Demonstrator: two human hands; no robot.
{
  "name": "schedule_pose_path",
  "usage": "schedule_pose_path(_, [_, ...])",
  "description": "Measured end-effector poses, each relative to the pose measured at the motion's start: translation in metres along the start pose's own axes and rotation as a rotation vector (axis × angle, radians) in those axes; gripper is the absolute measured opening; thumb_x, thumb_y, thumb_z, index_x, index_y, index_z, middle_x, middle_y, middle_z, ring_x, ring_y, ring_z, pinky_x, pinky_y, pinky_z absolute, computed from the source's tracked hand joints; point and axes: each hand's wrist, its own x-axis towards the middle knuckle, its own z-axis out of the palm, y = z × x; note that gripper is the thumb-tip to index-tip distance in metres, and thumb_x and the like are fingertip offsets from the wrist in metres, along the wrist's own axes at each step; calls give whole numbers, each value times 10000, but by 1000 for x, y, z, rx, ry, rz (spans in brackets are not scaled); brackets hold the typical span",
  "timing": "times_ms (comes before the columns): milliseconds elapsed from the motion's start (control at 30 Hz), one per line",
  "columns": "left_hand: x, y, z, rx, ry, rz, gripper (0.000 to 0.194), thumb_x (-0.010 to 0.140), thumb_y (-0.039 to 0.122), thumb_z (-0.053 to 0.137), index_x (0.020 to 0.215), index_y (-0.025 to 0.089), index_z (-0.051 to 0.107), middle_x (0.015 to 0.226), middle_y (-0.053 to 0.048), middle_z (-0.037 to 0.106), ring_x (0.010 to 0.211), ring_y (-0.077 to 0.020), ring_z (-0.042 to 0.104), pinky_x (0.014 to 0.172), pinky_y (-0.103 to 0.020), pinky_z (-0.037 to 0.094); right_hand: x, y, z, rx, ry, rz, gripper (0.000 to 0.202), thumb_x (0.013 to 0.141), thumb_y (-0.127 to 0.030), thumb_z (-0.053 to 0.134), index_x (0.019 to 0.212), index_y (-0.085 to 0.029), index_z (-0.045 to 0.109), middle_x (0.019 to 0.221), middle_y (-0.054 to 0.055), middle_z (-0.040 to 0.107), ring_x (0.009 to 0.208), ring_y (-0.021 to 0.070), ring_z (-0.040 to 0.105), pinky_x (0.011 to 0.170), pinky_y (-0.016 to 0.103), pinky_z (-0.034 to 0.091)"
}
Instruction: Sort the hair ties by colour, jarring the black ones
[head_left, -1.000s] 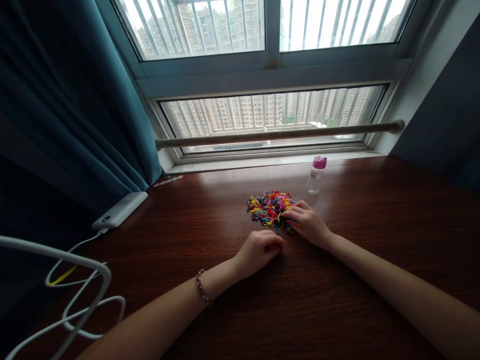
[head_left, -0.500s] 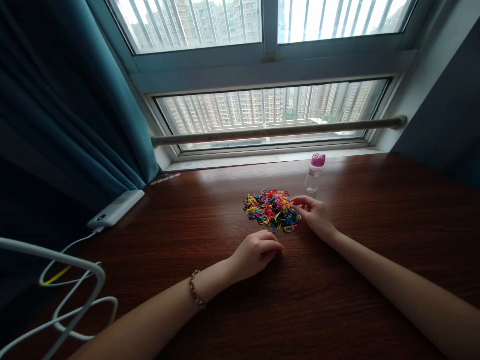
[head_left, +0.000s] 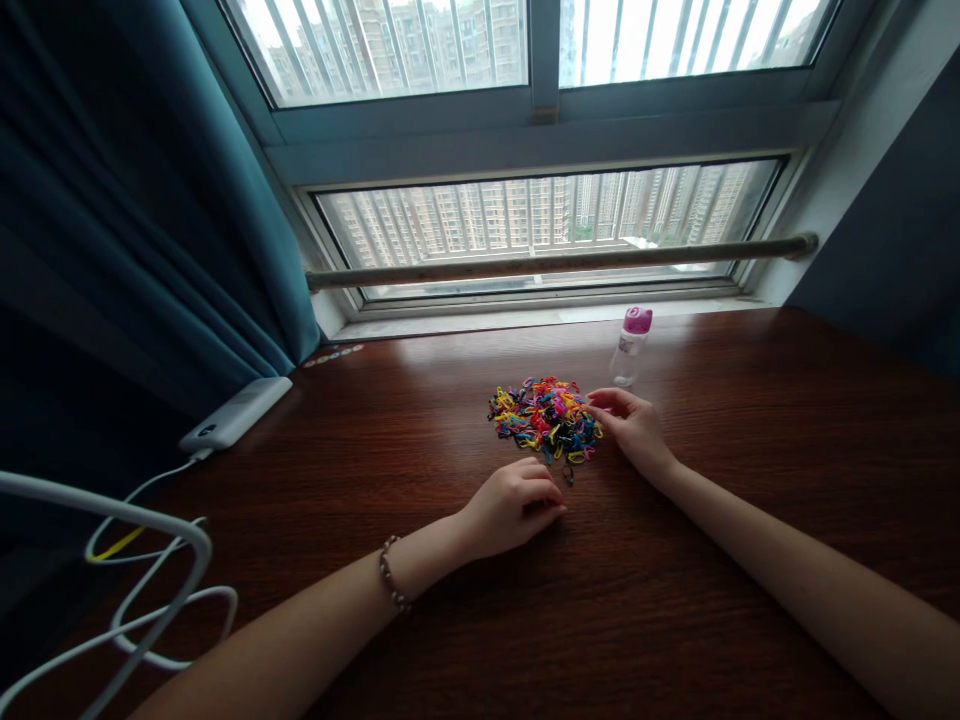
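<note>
Right now, the pile of small colored bands (head_left: 534,418) sits near the middle of the surface (head_left: 675,600), and the other places read as on a clock face centered on it. At three o'clock, the right hand (head_left: 634,432) touches the pile's edge, its thumb and forefinger drawn close together as in a pinch; whether they grip a band I can't make out. At seven o'clock, the left hand (head_left: 514,508) rests with its fingers loosely curled and its thumb near the forefinger; its inside is hidden, so I can't say whether it holds anything. A dark loop (head_left: 568,475) lies at five o'clock, just beside the left fingertips and apart from them. The bottle (head_left: 631,347) with a pink cap stands upright at two o'clock, beyond the right hand. A bracelet (head_left: 391,575) circles the left wrist.
</note>
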Motion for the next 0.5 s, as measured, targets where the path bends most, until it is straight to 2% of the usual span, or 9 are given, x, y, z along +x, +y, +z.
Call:
schedule_pose_path(200, [0, -1, 0, -11, 39, -20, 160, 826, 230, 493, 768, 157, 623, 760, -63, 598, 753, -148, 517, 707, -262, 438, -2, 0, 3, 134, -74, 7, 317, 644, -376, 709, 865, -165, 625, 848, 62, 671, 768, 206, 634, 741, 359, 530])
schedule_pose_path(400, [0, -3, 1, -61, 207, -172, 139, 826, 197, 487, 841, 161, 620, 852, -66, 590, 799, -145, 540, 725, -254, 446, -11, -10, 10, 245, -147, -1, 267, 663, -319, 705, 865, -169, 615, 854, 46, 667, 830, 190, 635, 826, 350, 514])
schedule_pose_path(500, [0, -4, 2, -80, 262, -231, 134, 826, 195, 485, 878, 169, 606, 864, -54, 589, 808, -140, 549, 732, -247, 448, -19, -19, 15, 282, -177, 5, 231, 680, -290, 694, 860, -169, 618, 853, 41, 664, 830, 185, 635, 814, 336, 519])
